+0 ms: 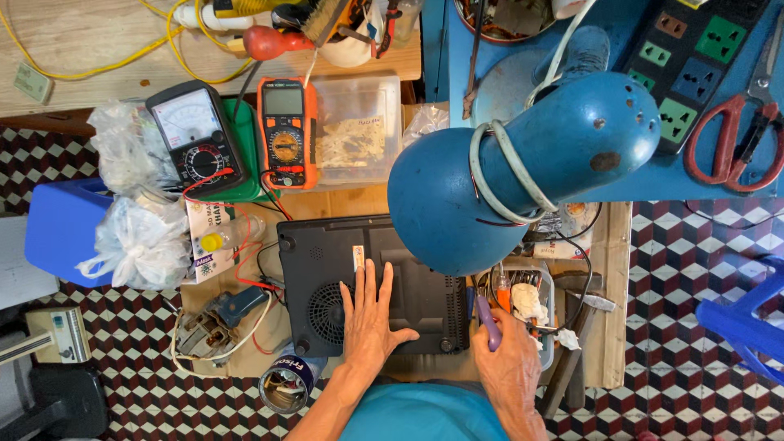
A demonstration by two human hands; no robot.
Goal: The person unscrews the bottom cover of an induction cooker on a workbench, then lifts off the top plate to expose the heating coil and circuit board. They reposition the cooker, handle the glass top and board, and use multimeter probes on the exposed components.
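The left hand (369, 314) is laid flat, fingers spread, on the black appliance (371, 282). A purple-handled tool (487, 320) is gripped in the closed right hand (510, 363), near the small tray (527, 306).

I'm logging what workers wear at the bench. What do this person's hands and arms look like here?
Both are bare: no gloves, rings or watch show on the left hand or the right hand, and no sleeves cover the forearms. A teal garment shows at the bottom edge, between the arms.
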